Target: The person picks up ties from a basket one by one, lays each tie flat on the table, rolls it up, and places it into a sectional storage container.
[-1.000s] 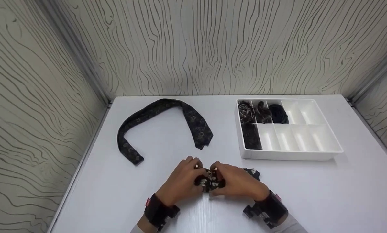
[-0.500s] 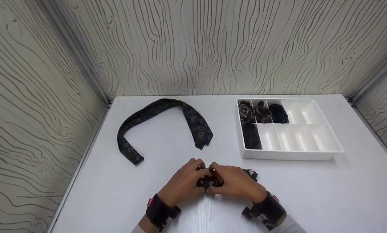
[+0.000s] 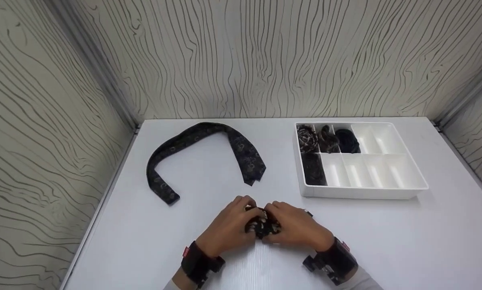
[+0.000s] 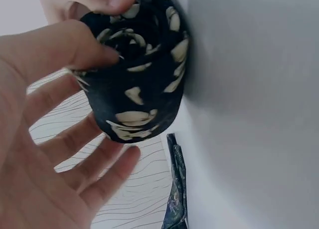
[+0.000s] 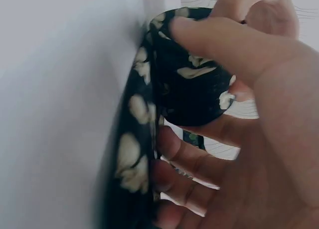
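Note:
Between both hands, near the front of the table, is a dark necktie [image 3: 261, 227] with cream flowers, mostly wound into a roll. My left hand [image 3: 229, 227] grips the roll from its left side; in the left wrist view the thumb presses at the rolled necktie's [image 4: 137, 99] spiral end. My right hand [image 3: 299, 225] holds the other side, its thumb on the roll's outer layer in the right wrist view. The flat unrolled tail [image 5: 132, 144] runs along the table under the right fingers. In the head view only its tip shows beyond that hand.
A second dark necktie [image 3: 200, 128] lies in an arch at the back left of the table. A white divided box [image 3: 362, 192] stands at the back right, holding several rolled neckties [image 3: 307, 139] in its left compartments. Patterned walls close off the back and sides.
The necktie roll has turned between my hands, and its tail tip has drawn in leftward toward the right hand. Both hands stay in nearly the same place.

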`<state>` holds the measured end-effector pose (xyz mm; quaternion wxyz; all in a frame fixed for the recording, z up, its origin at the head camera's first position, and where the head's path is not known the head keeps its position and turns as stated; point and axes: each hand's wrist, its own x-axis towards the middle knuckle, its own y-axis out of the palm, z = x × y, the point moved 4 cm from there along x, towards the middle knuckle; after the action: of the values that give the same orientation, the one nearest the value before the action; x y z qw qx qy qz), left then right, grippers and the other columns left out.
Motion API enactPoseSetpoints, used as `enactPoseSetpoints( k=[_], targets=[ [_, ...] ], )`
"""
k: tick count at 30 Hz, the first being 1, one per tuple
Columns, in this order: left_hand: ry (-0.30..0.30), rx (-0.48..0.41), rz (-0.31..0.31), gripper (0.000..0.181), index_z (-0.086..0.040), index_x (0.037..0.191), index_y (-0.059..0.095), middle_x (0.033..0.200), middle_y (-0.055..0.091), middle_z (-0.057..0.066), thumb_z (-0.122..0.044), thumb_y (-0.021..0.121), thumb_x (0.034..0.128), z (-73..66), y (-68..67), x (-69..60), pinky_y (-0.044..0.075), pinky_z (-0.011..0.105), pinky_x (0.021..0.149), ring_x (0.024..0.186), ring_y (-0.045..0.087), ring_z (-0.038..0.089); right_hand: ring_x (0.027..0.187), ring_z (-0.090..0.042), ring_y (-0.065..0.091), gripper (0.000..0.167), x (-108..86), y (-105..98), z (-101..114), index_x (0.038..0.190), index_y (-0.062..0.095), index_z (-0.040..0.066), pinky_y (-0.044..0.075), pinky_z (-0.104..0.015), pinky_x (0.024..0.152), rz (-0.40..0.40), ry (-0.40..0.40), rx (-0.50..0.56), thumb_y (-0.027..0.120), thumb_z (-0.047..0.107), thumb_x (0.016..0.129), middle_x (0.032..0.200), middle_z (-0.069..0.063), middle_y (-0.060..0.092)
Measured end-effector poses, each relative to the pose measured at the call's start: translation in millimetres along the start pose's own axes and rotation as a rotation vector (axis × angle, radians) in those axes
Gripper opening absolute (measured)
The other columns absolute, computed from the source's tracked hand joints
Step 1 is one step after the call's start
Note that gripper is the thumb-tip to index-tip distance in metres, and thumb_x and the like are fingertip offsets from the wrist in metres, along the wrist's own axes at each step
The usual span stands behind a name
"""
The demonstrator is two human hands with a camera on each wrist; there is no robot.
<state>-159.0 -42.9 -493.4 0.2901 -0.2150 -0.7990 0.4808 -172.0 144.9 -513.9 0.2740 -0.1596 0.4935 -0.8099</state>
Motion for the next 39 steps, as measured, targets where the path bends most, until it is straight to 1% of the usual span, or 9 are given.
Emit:
enactPoseSetpoints(
  k=[4, 8, 11, 16, 23, 27, 32, 36, 39],
  targets=[
    [-0.014, -0.039, -0.001, 0.040, -0.023, 0.120, 0.076, 0.121, 0.059, 0.000, -0.014, 0.089, 0.0830, -1.6, 2.1, -0.1, 0.057, 0.029, 0.098, 0.108, 0.061, 0.013, 0.101, -0.014, 0.065, 0.065, -0.5, 1, -3, 0.123, 0.060, 0.023, 0.057, -0.036, 0.083, 0.043, 0.040, 0.052, 0.091, 0.055, 0.076, 0.110, 0.007, 0.066],
    [-0.045, -0.049, 0.006, 0.037, -0.022, 0.120, 0.076, 0.123, 0.057, 0.000, -0.016, 0.089, 0.0854, -2.0, 3.5, -0.3, 0.057, 0.028, 0.101, 0.113, 0.057, 0.013, 0.103, -0.018, 0.070, 0.074, -0.8, -2, -2, 0.133, 0.056, 0.024, 0.058, -0.041, 0.086, 0.057, 0.057, 0.098, 0.088, 0.061, 0.077, 0.115, 0.004, 0.071],
    [-0.058, -0.047, 0.015, 0.036, -0.023, 0.120, 0.076, 0.125, 0.056, 0.000, -0.016, 0.088, 0.0863, -2.0, 4.2, -0.5, 0.057, 0.028, 0.101, 0.116, 0.054, 0.014, 0.092, -0.015, 0.069, 0.070, -0.1, -3, 0, 0.135, 0.054, 0.024, 0.056, -0.035, 0.076, 0.054, 0.049, 0.094, 0.085, 0.058, 0.083, 0.106, 0.003, 0.073],
    [-0.040, -0.061, 0.001, 0.045, -0.025, 0.128, 0.073, 0.126, 0.057, 0.000, -0.012, 0.085, 0.0872, -2.3, 3.7, -0.9, 0.057, 0.028, 0.099, 0.118, 0.056, 0.017, 0.075, -0.009, 0.058, 0.049, 0.8, -3, 2, 0.121, 0.057, 0.020, 0.046, -0.029, 0.062, 0.036, 0.038, 0.066, 0.087, 0.037, 0.085, 0.088, 0.005, 0.065],
    [-0.013, -0.020, -0.002, 0.041, -0.023, 0.122, 0.077, 0.118, 0.060, -0.003, -0.023, 0.090, 0.0836, -5.7, 3.2, 1.3, 0.055, 0.026, 0.094, 0.105, 0.055, 0.013, 0.094, -0.015, 0.069, 0.058, 0.8, -3, 5, 0.123, 0.061, 0.020, 0.059, -0.037, 0.081, -0.037, 0.001, -0.026, 0.090, 0.045, 0.080, 0.107, 0.007, 0.065],
    [0.002, -0.037, 0.006, 0.045, -0.024, 0.127, 0.077, 0.118, 0.061, -0.002, -0.022, 0.090, 0.0838, -7.4, 5.7, 0.7, 0.055, 0.027, 0.095, 0.105, 0.057, 0.013, 0.093, -0.016, 0.068, 0.053, 0.7, -3, 4, 0.117, 0.062, 0.019, 0.058, -0.039, 0.081, -0.042, 0.004, -0.038, 0.091, 0.043, 0.080, 0.105, 0.006, 0.065],
    [0.032, -0.036, 0.007, 0.045, -0.024, 0.126, 0.077, 0.117, 0.061, -0.002, -0.023, 0.090, 0.0837, -8.6, 7.5, 0.6, 0.056, 0.026, 0.094, 0.104, 0.057, 0.013, 0.100, -0.012, 0.063, 0.059, -1.0, -5, 7, 0.123, 0.064, 0.020, 0.059, -0.035, 0.085, -0.052, -0.025, -0.015, 0.093, 0.044, 0.078, 0.114, 0.006, 0.058],
    [0.025, -0.021, 0.002, 0.050, -0.024, 0.129, 0.073, 0.119, 0.061, -0.003, -0.024, 0.090, 0.0825, -7.5, 7.1, 0.1, 0.056, 0.026, 0.094, 0.106, 0.057, 0.014, 0.102, -0.013, 0.064, 0.055, -1.0, -6, 9, 0.119, 0.062, 0.019, 0.060, -0.037, 0.087, -0.062, -0.039, -0.033, 0.094, 0.036, 0.076, 0.112, 0.007, 0.061],
    [0.016, -0.023, 0.010, 0.047, -0.023, 0.124, 0.071, 0.118, 0.060, -0.002, -0.021, 0.089, 0.0812, -7.1, 7.7, -0.3, 0.056, 0.025, 0.094, 0.107, 0.056, 0.014, 0.100, -0.012, 0.064, 0.057, -1.6, -7, 9, 0.120, 0.062, 0.019, 0.060, -0.036, 0.086, -0.055, -0.039, -0.037, 0.093, 0.037, 0.076, 0.110, 0.007, 0.060]
  ],
)
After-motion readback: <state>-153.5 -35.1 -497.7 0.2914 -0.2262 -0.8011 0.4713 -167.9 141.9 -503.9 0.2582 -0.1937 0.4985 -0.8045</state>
